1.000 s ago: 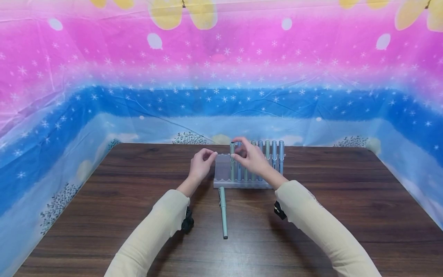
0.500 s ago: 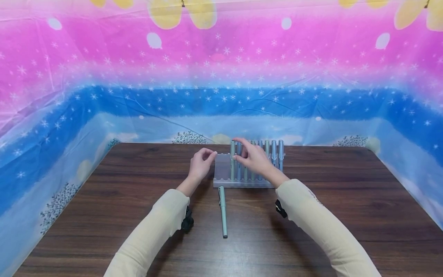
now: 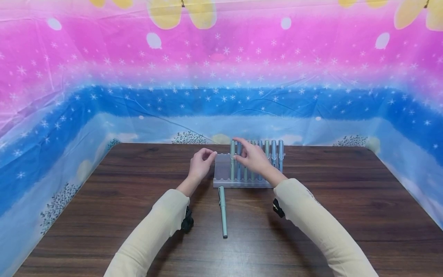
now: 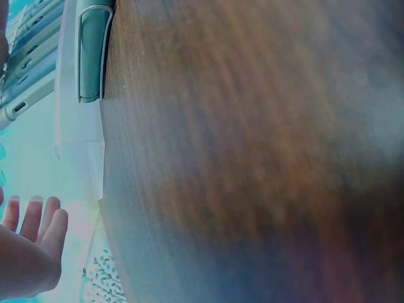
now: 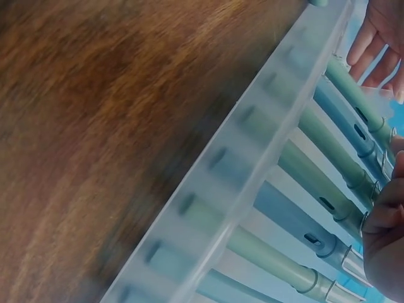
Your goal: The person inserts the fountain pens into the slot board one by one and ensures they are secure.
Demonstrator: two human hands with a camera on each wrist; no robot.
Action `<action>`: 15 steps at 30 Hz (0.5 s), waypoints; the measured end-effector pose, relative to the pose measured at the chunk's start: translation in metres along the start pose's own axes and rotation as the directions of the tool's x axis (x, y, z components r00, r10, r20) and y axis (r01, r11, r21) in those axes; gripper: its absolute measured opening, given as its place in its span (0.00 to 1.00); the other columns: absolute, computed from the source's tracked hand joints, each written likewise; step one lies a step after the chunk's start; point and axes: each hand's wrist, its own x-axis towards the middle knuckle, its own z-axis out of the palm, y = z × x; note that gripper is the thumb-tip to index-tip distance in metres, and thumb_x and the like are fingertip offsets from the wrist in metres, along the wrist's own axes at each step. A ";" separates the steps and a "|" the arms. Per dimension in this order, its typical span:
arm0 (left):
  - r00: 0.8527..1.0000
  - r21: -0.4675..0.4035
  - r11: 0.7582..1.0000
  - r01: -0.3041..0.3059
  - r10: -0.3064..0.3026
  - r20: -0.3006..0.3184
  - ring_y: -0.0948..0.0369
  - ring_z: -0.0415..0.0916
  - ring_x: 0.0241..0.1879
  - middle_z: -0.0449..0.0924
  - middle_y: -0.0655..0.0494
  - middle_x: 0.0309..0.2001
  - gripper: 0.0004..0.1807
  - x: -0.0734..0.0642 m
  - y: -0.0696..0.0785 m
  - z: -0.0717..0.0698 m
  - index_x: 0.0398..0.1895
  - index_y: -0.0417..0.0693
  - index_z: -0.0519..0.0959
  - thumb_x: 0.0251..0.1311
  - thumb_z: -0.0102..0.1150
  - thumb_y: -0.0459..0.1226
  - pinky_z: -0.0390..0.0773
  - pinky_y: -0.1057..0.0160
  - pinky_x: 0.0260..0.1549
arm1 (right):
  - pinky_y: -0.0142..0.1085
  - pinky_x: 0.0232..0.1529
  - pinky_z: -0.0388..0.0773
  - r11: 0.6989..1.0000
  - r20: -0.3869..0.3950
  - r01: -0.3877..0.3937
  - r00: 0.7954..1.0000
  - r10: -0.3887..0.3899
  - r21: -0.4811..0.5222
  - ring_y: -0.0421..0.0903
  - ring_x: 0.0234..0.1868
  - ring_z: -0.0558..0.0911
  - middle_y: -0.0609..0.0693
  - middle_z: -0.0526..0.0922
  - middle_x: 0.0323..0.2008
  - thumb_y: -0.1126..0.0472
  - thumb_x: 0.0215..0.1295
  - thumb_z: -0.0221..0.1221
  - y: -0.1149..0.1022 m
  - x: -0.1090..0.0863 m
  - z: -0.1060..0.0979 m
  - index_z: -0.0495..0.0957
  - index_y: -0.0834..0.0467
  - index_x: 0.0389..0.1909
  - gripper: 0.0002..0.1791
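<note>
A clear pen rack (image 3: pixel 222 169) stands at the far middle of the table, with several green and blue capped pens upright in its slots. My left hand (image 3: pixel 200 164) pinches the rack's upper left corner between thumb and index finger; the same hand (image 4: pixel 31 259) is in the left wrist view. At the leftmost green pen (image 3: pixel 232 163) in the rack, my right hand (image 3: pixel 254 157) holds the cap with thumb and index finger. It hides parts of the pens behind it. Another green pen (image 3: pixel 223 215) lies on the table in front of the rack, its clip end towards the rack.
The brown wooden table (image 3: pixel 104 215) reaches back to a patterned cloth (image 3: pixel 155 104), which hangs behind and along both sides. Black wrist cameras sit under both sleeves. Left of the leftmost upright pen, the rack shows bare slots.
The leftmost green pen has straightened and settled slightly in its slot, with my right thumb and index finger staying at its cap. My left hand keeps its place at the rack's corner.
</note>
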 end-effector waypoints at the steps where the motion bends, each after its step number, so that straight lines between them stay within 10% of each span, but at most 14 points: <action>1: 1.000 -0.001 1.000 0.000 0.000 0.000 0.56 0.71 0.37 0.77 0.50 0.35 0.11 0.000 0.000 0.000 0.34 0.41 0.76 0.58 0.53 0.41 0.68 0.59 0.41 | 0.36 0.18 0.67 1.000 0.003 -0.008 1.000 0.008 -0.002 0.43 0.15 0.68 0.46 0.70 0.16 0.57 0.58 0.57 0.000 0.000 0.000 0.57 0.48 0.63 0.32; 15: 1.000 -0.006 1.000 -0.004 0.004 0.003 0.56 0.72 0.39 0.77 0.50 0.36 0.11 -0.001 0.001 -0.001 0.34 0.41 0.76 0.58 0.53 0.41 0.68 0.58 0.43 | 0.35 0.16 0.66 0.999 0.024 -0.039 0.999 0.040 -0.023 0.44 0.14 0.68 0.47 0.70 0.15 0.57 0.58 0.58 -0.005 0.002 -0.001 0.57 0.49 0.64 0.33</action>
